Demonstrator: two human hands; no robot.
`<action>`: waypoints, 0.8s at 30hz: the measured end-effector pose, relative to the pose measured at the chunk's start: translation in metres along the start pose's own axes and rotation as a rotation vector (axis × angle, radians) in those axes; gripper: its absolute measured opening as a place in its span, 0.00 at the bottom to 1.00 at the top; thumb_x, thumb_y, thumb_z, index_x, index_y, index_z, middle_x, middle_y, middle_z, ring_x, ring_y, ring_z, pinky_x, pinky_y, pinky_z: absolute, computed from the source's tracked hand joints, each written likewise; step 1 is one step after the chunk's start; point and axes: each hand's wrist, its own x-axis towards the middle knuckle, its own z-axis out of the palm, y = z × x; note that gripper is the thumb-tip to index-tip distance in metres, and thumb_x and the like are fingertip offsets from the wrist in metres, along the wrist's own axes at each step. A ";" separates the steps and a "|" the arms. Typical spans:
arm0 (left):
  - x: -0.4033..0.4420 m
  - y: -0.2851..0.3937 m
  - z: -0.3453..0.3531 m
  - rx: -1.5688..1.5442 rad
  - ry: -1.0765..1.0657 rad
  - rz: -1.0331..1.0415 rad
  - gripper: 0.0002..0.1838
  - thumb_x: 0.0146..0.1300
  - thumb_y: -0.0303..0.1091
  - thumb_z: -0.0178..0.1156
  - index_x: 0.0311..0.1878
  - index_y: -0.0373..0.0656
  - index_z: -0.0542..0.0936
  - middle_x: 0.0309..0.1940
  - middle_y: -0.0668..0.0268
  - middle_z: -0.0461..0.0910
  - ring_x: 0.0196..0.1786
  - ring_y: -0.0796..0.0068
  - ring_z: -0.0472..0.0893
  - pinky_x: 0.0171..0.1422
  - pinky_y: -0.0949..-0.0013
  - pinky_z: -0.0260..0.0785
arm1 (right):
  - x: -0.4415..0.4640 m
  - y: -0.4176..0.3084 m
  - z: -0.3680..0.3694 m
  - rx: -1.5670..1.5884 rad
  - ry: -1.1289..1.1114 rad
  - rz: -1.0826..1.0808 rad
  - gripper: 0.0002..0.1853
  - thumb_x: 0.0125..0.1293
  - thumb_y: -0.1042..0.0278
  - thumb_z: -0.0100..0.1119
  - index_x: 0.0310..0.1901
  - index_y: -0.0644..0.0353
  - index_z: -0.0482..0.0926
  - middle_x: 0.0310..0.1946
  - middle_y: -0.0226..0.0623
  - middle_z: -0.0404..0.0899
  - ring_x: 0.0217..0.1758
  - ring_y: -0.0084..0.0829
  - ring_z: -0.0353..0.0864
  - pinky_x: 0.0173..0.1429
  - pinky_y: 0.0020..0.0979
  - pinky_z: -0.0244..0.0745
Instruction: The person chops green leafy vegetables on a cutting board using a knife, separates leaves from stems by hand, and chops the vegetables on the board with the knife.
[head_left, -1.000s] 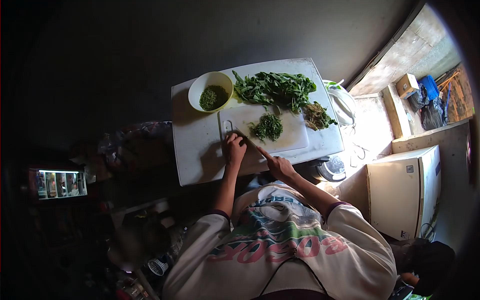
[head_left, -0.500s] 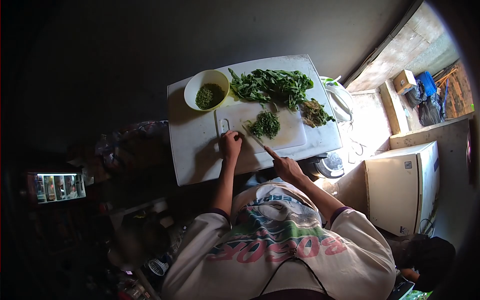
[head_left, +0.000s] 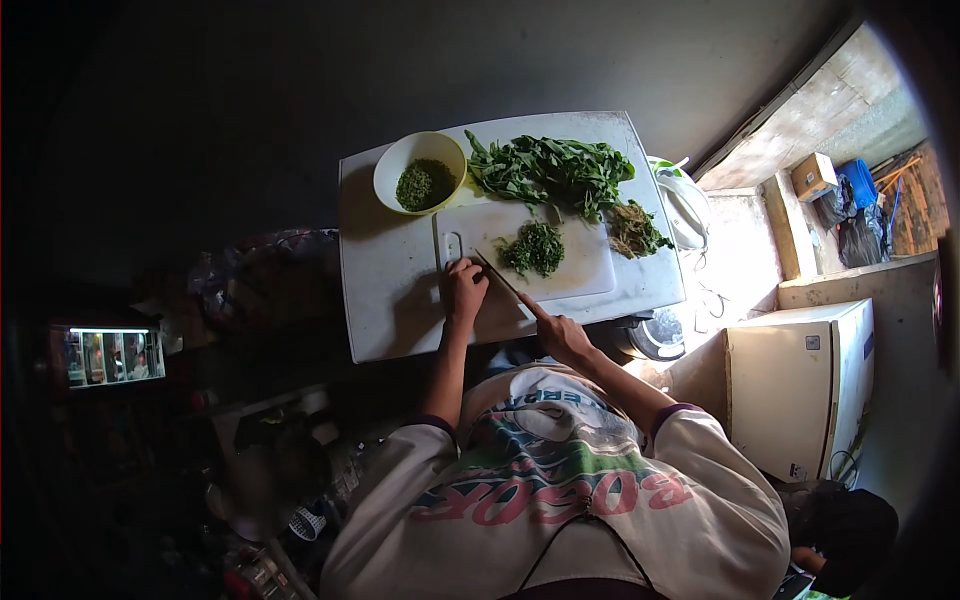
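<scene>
A knife (head_left: 498, 274) is gripped by its handle in my right hand (head_left: 564, 337), the blade angled up and left over the white cutting board (head_left: 590, 275). My left hand (head_left: 466, 288) rests at the board's left part, fingers curled together close to the blade; what they hold, if anything, is hidden. Just right of the blade lies a pile of finely chopped greens (head_left: 533, 249). Whole leafy greens (head_left: 560, 172) are heaped behind the board. A clump of roots and stems (head_left: 634, 230) sits at its right edge.
A yellow-green bowl (head_left: 391, 166) with chopped greens inside stands at the table's (head_left: 375, 310) back left. To the right are a white appliance (head_left: 684, 212) and, lower, a white fridge-like cabinet (head_left: 785, 380). A dark wall (head_left: 420, 60) rises behind the table.
The knife has shifted left, away from the chopped pile and closer to my left hand. My right hand has moved slightly left and down. The view has tilted a little.
</scene>
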 end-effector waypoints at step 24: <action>0.002 0.012 -0.007 -0.026 -0.019 -0.082 0.10 0.52 0.27 0.66 0.38 0.36 0.86 0.40 0.57 0.83 0.44 0.51 0.83 0.48 0.56 0.76 | -0.017 -0.004 -0.031 -0.002 -0.052 0.065 0.40 0.72 0.69 0.46 0.80 0.27 0.43 0.29 0.56 0.83 0.33 0.56 0.85 0.42 0.55 0.78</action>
